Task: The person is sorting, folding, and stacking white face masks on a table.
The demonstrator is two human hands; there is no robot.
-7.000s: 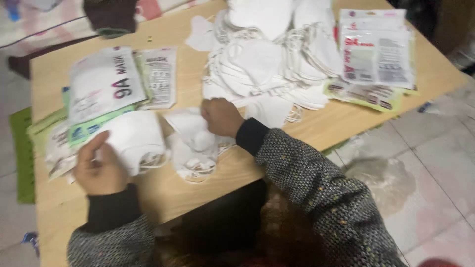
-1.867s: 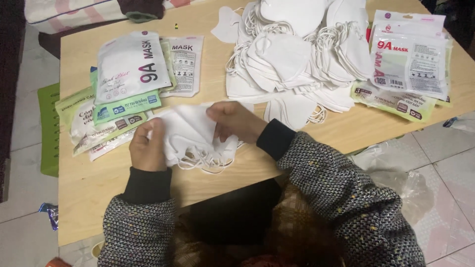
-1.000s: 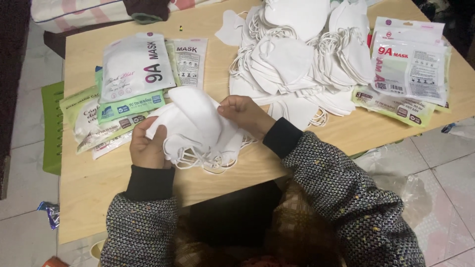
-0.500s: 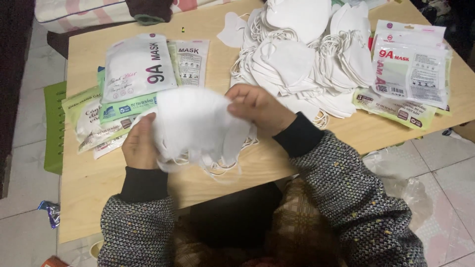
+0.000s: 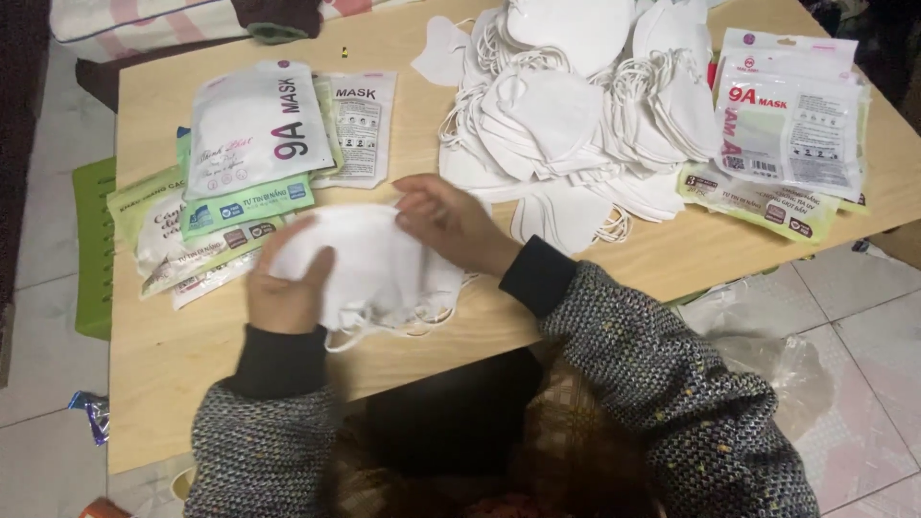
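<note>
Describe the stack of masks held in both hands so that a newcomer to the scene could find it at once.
Start at the wooden table and look at its near edge, between the packets and the big loose mask pile. The held stack is there, gripped by the left hand and right hand. Only it is in hands.

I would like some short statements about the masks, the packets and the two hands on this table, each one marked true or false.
1. Both hands hold a small stack of white masks. True.
2. The left hand rests flat on the bare table. False: it grips the left side of the stack.
3. A big pile of loose white masks lies at the far side of the table. True.
4. The sealed packets lie only to the right. False: packets lie on both sides.
5. The right hand holds scissors. False: it holds the stack's upper edge.
</note>
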